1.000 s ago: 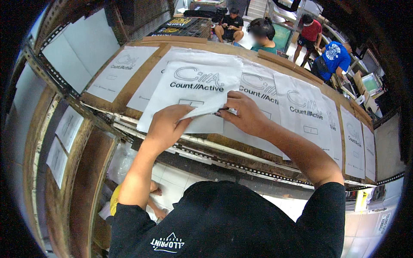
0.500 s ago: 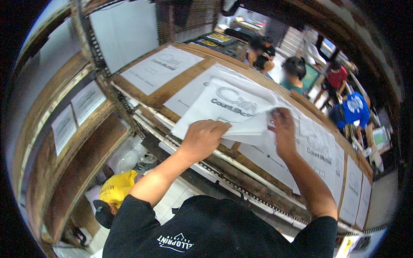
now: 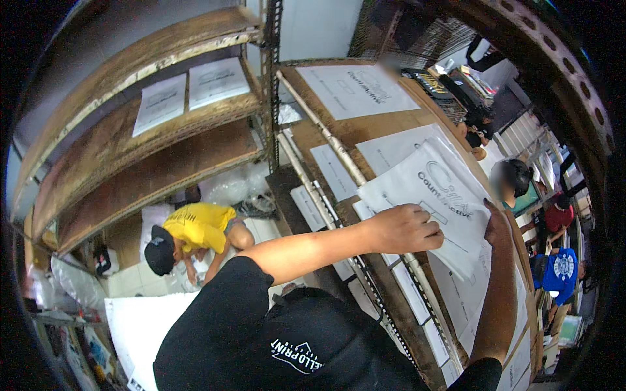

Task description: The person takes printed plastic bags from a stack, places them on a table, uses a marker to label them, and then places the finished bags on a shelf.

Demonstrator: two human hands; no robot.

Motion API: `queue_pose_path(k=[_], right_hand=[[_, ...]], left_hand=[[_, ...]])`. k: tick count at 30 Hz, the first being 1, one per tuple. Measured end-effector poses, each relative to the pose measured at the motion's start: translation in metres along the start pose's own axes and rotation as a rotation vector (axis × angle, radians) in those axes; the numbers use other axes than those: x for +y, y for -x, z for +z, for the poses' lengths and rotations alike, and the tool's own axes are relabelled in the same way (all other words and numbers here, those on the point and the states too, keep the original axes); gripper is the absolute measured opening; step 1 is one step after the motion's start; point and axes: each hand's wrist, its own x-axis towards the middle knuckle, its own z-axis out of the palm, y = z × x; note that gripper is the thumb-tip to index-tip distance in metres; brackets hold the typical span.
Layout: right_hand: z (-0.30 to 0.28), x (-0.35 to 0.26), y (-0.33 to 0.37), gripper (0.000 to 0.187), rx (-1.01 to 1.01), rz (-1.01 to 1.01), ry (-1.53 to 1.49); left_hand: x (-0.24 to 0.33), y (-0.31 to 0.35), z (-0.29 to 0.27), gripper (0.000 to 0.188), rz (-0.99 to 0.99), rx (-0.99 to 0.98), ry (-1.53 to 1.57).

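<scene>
The left hand [image 3: 405, 228] pinches the near edge of a stack of printed sheets [image 3: 438, 202] on the tabletop [image 3: 365, 130], its grip closed on the paper. The right hand [image 3: 497, 221] rests on the stack's far side (fingers hidden, so I cannot tell its grip). More sheets [image 3: 352, 91] lie beyond.

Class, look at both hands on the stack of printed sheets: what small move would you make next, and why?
Probably lift the top sheet clear of the stack. The left hand pinches its near edge and the right hand rests at its far edge, so both sides are held, and the corner already curls above the sheets below.
</scene>
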Motion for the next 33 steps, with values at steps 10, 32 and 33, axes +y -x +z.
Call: queue_pose_path(k=[10,32,33], right_hand=[[0.103,-0.091,0.038,0.05,0.138,-0.745,0.52],[0.439,-0.087,0.274,0.02,-0.878,-1.084,0.397],[0.446,-0.072,0.283,0.02,-0.898,-1.045,0.44]], left_hand=[[0.01,0.015,-0.019,0.03,-0.124,0.056,-0.097],[0.079,0.16,-0.138,0.05,-1.378,1.013,0.145],[0.075,0.177,-0.148,0.057,-1.455,1.066,0.17]])
